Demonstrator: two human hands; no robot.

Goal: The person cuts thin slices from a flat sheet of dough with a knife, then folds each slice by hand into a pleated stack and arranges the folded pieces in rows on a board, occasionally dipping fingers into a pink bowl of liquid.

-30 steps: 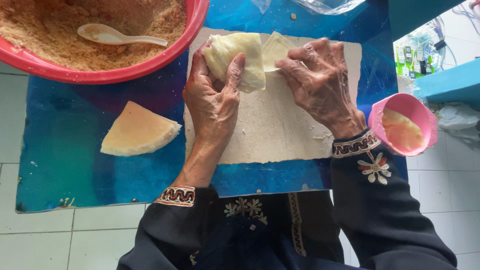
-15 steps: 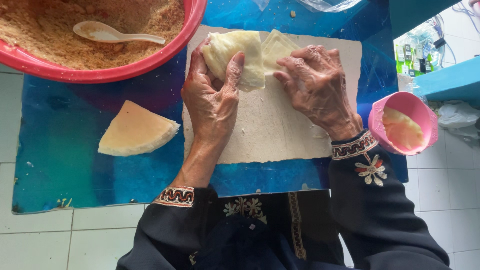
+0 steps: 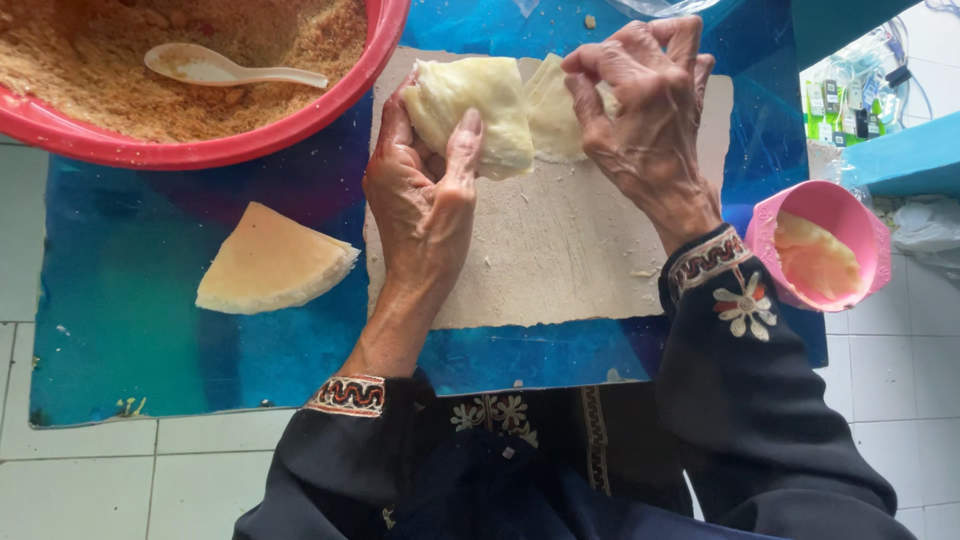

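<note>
White floor tiles frame a shiny blue mat (image 3: 130,330), and on it lies a pale work board (image 3: 560,260). At the far end of that board sits a thin, folded pastry wrapper (image 3: 490,105), and both hands are on it! Left hand (image 3: 425,195) grips its left half, thumb pressed over the top, fingers tucked beneath. Right hand (image 3: 645,115) pinches the right flap, fingers curled tight. Off to the left, a wedge-shaped stack of wrappers (image 3: 270,262) waits on the mat. Top left, a red bowl (image 3: 200,152) holds brown crumbly filling with a white spoon (image 3: 215,68) in it. Far right, a small pink cup (image 3: 825,245) holds something pale.
</note>
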